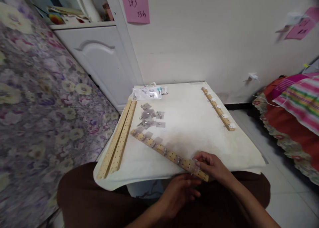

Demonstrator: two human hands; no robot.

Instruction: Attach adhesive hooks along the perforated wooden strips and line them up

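A perforated wooden strip (171, 155) lies slantwise across the front of the table, its right end reaching the edge near me. Several clear adhesive hooks sit along it. My right hand (210, 165) pinches the clear adhesive hook (193, 167) near that right end between thumb and fingers. Just below the strip is my left hand (180, 189), fingers apart and slightly curled, the fingertips close under the same hook; whether they touch it I cannot tell. Loose clear hooks (148, 114) lie in a group behind the strip.
Two perforated wooden strips (122, 141) lie side by side at the left. Another strip (219, 111) with several hooks lies at the right. Hook packaging (147, 93) rests at the back left of the white-covered table (184, 111). A floral curtain (62, 98) hangs at the left.
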